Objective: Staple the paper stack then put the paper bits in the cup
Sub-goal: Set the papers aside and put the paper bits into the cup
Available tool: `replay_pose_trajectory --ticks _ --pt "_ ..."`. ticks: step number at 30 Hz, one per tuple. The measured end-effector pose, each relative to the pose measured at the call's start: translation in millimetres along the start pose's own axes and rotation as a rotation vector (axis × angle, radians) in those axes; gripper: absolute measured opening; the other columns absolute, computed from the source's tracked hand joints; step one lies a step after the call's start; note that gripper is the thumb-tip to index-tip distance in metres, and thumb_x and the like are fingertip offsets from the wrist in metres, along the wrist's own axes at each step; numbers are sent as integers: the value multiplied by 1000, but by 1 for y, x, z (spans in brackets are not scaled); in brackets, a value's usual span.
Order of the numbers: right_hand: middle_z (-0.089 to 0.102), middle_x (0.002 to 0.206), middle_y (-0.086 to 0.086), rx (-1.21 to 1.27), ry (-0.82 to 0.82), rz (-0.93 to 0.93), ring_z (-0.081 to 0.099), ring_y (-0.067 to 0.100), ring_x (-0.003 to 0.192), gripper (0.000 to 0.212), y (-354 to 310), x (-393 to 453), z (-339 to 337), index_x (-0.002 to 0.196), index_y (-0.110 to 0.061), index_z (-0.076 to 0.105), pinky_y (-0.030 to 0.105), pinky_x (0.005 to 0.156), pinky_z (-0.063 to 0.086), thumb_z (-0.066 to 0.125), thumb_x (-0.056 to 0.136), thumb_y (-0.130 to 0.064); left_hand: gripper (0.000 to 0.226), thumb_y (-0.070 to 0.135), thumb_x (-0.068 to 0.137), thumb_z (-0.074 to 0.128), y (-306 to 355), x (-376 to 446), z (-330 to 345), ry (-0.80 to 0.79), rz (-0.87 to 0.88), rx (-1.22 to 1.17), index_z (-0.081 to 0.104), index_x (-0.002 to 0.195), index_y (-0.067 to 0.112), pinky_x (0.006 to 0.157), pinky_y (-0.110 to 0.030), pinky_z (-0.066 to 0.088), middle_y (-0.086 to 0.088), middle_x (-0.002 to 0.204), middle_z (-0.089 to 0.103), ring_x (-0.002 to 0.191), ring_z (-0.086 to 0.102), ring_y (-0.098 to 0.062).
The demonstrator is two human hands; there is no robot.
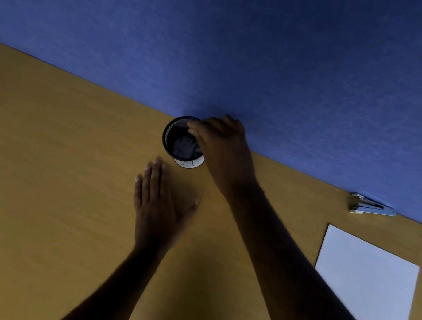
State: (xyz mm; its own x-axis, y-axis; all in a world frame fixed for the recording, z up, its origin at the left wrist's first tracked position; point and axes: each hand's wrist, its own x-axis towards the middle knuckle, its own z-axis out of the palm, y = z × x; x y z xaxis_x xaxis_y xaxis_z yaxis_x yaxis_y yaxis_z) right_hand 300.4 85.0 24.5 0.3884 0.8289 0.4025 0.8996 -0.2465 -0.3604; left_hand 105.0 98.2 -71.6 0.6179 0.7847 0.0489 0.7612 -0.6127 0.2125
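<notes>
The right hand (222,150) reaches over the far side of the cup (179,138), fingers bent down over its rim; whether this grip pinches anything or has let go, I cannot tell, since the fingertips are dark against the cup's mouth. The cup is dark, round and upright, standing on the counter (30,184) just where the wood meets the blue wall (226,35), with a white base showing at its near edge. Inside it lies a heap of pale paper bits (184,147) on the bottom. The left hand (159,207) lies flat on the counter just in front of the cup, fingers straight and together, thumb spread, holding nothing. Well to the right, the paper stack (363,294) lies flat on the counter, and beyond it the stapler (370,207) rests against the wall.
</notes>
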Motion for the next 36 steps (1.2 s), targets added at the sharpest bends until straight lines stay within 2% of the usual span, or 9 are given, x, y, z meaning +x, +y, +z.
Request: replay_pose_trajectory --ticks 3,7,10,14,18,22,25,31,36 --pt "76 99 1 30 -78 3 65 27 90 33 0 -1 -2 116 -13 70 43 77 51 53 89 -15 104 78 97 38 0 0 0 2 -4 -5 26 164 0 134 -54 17 -15 176 21 165 19 -30" --pt "74 102 5 80 -64 -22 64 31 92 31 -1 -3 -2 109 -10 70 48 75 53 70 80 3 104 75 95 45 0 0 0 -3 -7 -6 26 164 0 134 -54 16 -15 176 21 165 19 -30" --pt "72 116 4 187 -42 -67 61 30 100 29 0 -3 -8 110 -9 72 42 82 52 57 88 1 104 74 95 48 1 0 -1 -2 -12 -16 25 165 0 134 -53 16 -15 176 21 165 20 -30" --pt "66 124 8 375 5 156 58 24 115 28 7 -14 -23 122 -5 67 27 98 47 50 100 -3 103 73 95 47 2 0 -2 2 -8 -16 26 165 0 134 -53 16 -15 176 23 164 22 -31" --pt "67 119 2 437 23 372 62 17 115 30 33 -51 -28 127 -12 65 37 97 52 48 103 -5 103 73 95 48 1 0 -1 0 -8 -9 26 165 1 134 -54 17 -15 176 22 164 20 -31" --pt "65 126 3 275 -117 483 59 15 117 38 60 -100 -28 134 -15 62 35 101 51 51 100 -4 104 73 95 49 0 0 -1 -13 0 3 24 165 1 134 -54 16 -15 176 20 165 17 -30" --pt "62 132 8 143 -206 501 57 22 121 47 71 -137 -27 138 -14 61 43 105 50 58 93 -1 103 72 94 47 0 0 -1 -18 0 6 25 165 0 134 -54 16 -16 176 20 165 18 -31" --pt "60 135 9 -21 -250 568 54 29 126 50 63 -194 -28 142 -15 59 53 105 47 68 92 -16 102 71 93 47 1 1 0 -6 -5 22 28 163 -1 134 -54 17 -17 175 24 163 23 -33" --pt "53 142 5 -35 -314 514 48 29 132 48 45 -197 -20 146 -24 54 54 108 43 61 98 -29 102 71 94 47 0 1 1 0 -6 21 28 163 -1 134 -54 17 -18 174 24 163 24 -33"
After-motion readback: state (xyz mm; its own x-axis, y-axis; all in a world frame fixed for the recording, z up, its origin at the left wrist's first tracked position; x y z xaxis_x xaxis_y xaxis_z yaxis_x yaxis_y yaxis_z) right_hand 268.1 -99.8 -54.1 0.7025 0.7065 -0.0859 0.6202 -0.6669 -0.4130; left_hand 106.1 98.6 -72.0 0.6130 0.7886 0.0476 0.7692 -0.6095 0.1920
